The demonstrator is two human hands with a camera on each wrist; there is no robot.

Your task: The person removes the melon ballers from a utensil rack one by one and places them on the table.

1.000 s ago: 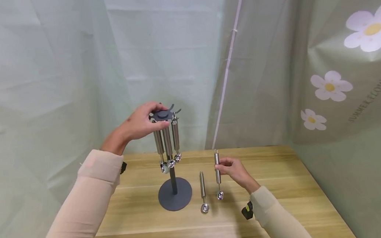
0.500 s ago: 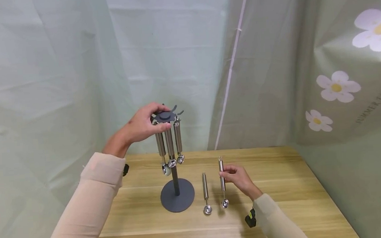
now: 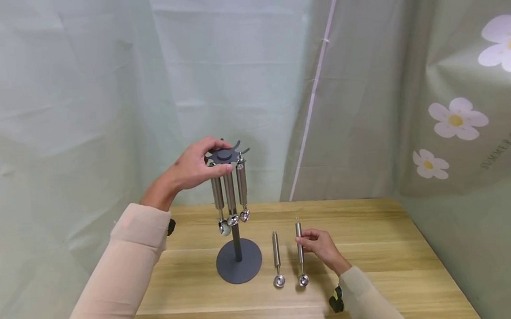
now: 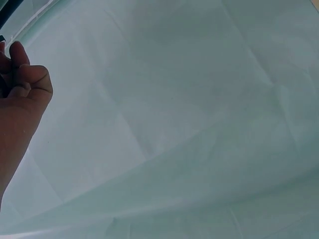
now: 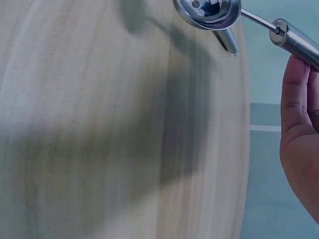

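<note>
Above the wooden table (image 3: 377, 250), left hand (image 3: 193, 165) grips the rack top (image 3: 225, 155); right hand (image 3: 320, 246) pinches a scoop (image 3: 300, 252) upright.

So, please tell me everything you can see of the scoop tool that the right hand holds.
The melon baller looks like polished steel: a round tube handle, a thin neck and a small round bowl at its lower end. It stands nearly upright, bowl down at the wooden table. The right hand pinches its handle; a second baller lies beside it, apart.
</note>
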